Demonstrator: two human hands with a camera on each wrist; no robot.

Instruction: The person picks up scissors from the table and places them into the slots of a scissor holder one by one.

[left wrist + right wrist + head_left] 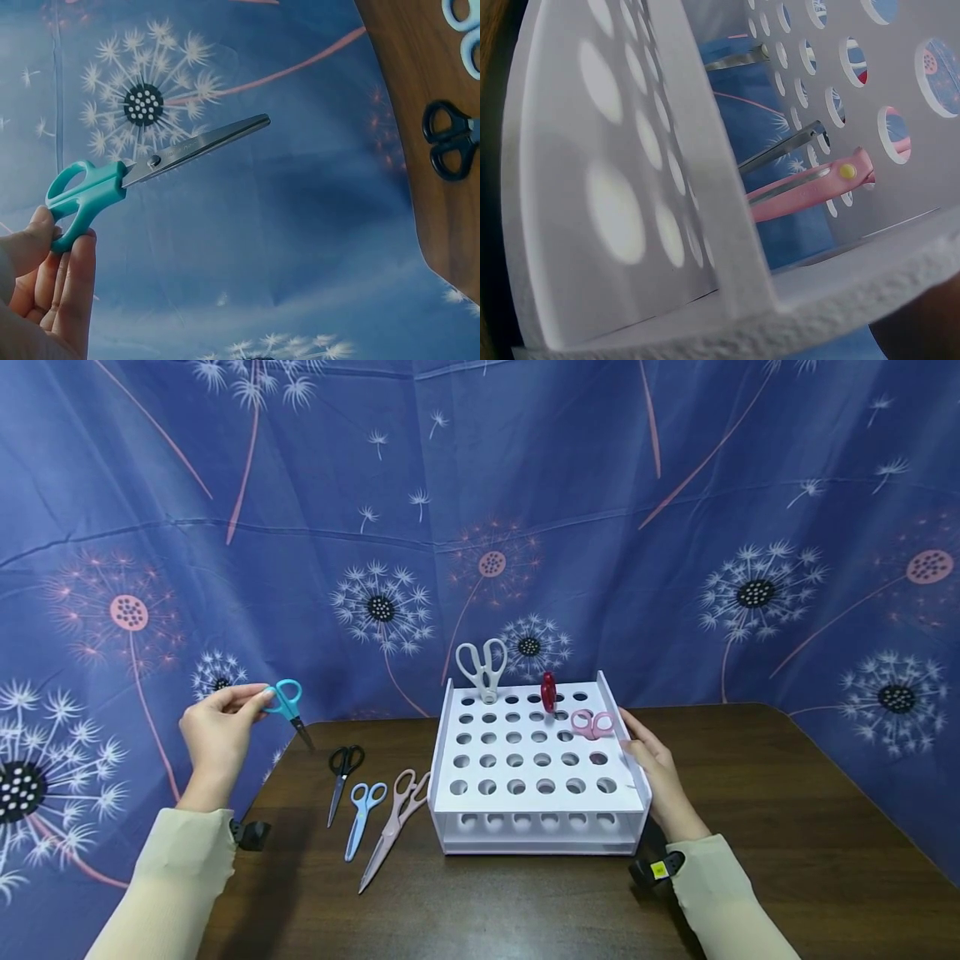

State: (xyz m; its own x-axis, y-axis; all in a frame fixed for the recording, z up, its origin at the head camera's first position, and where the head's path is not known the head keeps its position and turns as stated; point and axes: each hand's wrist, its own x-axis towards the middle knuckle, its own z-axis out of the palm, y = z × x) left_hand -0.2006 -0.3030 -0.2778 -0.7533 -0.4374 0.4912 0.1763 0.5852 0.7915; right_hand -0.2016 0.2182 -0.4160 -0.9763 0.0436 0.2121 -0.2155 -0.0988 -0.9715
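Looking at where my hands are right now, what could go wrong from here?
1. Your left hand pinches the turquoise scissors by one handle loop only, so they might swing or slip; their blades are bare and point away from the hand.
2. Your right hand holds the right side of the white rack; a push leftward could knock the large pale pink scissors, whose handles lie right beside the rack's left wall.

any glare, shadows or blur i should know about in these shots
Head view: soft sheen on the front of the wooden table, a dark shadow beside the left sleeve; left wrist view: a darker patch shades the curtain, while the teal scissors look fairly crisp; right wrist view: bright soft-edged ovals on the white rack, likely light through its holes.
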